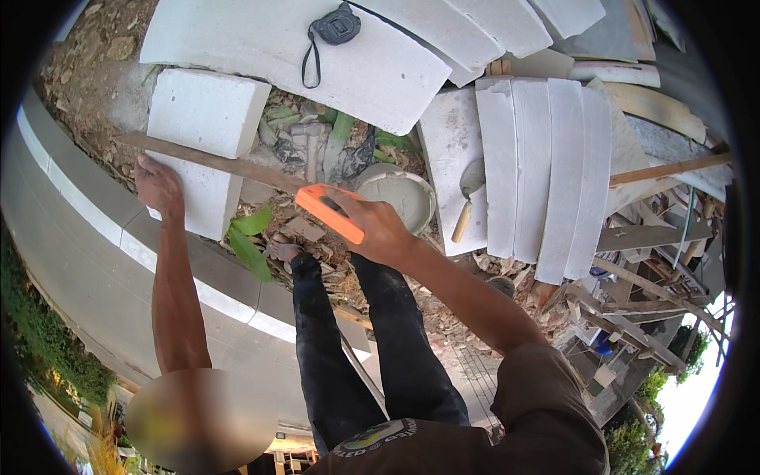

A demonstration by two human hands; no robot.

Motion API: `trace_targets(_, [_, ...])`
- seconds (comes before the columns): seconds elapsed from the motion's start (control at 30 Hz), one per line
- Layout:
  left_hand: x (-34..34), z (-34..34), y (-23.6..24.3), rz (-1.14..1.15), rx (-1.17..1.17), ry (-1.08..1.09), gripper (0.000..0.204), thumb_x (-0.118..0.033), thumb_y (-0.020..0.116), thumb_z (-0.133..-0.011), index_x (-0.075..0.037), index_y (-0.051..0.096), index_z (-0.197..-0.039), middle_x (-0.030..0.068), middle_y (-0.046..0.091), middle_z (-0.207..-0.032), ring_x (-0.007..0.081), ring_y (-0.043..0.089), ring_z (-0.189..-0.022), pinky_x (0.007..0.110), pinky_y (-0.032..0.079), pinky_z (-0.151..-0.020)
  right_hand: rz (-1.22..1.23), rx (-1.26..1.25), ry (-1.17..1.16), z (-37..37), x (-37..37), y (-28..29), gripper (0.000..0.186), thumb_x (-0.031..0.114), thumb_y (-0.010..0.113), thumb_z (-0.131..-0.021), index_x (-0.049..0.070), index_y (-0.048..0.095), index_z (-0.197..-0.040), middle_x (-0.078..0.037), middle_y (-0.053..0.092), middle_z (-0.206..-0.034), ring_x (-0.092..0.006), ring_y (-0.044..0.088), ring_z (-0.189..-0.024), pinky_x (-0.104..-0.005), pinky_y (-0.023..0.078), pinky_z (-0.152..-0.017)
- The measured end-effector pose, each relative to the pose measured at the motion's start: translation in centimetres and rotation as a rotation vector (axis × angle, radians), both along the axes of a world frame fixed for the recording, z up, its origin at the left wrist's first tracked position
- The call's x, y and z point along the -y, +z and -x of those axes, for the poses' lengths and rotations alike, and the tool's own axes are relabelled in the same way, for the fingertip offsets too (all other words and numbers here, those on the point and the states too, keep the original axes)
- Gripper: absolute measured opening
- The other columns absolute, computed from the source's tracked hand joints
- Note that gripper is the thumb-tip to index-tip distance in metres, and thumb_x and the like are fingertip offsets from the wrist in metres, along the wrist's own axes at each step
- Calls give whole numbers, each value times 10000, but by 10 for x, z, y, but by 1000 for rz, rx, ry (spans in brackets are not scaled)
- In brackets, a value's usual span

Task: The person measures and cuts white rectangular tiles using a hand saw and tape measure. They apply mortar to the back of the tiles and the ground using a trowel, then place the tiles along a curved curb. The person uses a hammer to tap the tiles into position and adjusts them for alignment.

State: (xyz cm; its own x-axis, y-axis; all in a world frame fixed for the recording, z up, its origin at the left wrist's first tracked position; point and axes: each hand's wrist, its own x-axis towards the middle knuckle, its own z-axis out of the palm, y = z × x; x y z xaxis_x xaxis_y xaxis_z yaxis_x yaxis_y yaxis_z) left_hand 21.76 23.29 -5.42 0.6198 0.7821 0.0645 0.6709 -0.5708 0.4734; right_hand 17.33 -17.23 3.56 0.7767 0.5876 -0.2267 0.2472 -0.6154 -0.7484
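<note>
My right hand [381, 229] is closed around the orange handle of a hand saw [229, 164]. The saw's long brown blade lies across a white lightweight block [207, 111], with block surface showing on both sides of it. How deep the blade sits cannot be made out. My left hand [161, 188] grips the left edge of the block's nearer part, just below the blade's far end. Green leaves [250, 244] lie by the block's near right corner, close to my bare foot.
A tape measure [337, 26] with a strap rests on a large white slab [261, 47]. Right of the saw stand a bucket of grey mix [408, 202], a hammer [310, 150] and a trowel [465, 207] on stacked white blocks [546, 174]. Scrap timber [633, 309] fills the right; a kerb [142, 252] runs left.
</note>
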Motion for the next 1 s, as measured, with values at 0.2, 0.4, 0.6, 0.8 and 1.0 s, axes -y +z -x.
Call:
trace_targets(0.2, [11,-5,-7,-12,-69,3,594,-436,320,-1097,31,666,-1216,286,690,-1154,510,628,-1076,550,489,-954,342,-166,-176,127,251,134,622,48,751,-763,21,604,-1367,-202,732,-1168,-366,741,-786,-416,611,-689])
trace_targets(0.4, [-5,3,-16,4,77,-49,558,-423,461,-1077,67,626,-1285,294,679,-1177,452,658,-1066,533,505,-939,572,258,-527,175,349,239,499,3,627,-841,-5,622,-1340,-235,709,-1221,-357,720,-1111,-405,582,-917])
trace_targets(0.6, [-8,49,-16,-200,252,-101,740,-452,720,-959,180,530,-1295,343,582,-1248,425,567,-1178,495,455,-1016,960,525,-964,90,416,170,598,117,603,-1001,130,384,-1557,-208,649,-1318,-408,671,-1102,-501,538,-858])
trace_targets(0.8, [4,112,7,967,285,272,923,-593,660,-956,-18,284,-1573,188,449,-1523,309,519,-1323,489,444,-1078,1236,324,-955,7,503,118,729,292,663,-987,87,323,-1598,-245,713,-1191,-429,696,-1063,-545,538,-859])
trace_targets(1.0, [-14,111,7,1240,282,183,901,-604,691,-913,-154,302,-1590,109,415,-1548,298,457,-1385,523,439,-1078,1299,533,-614,3,500,129,781,225,749,-898,77,385,-1574,-230,612,-1352,-405,595,-1234,-529,457,-1029])
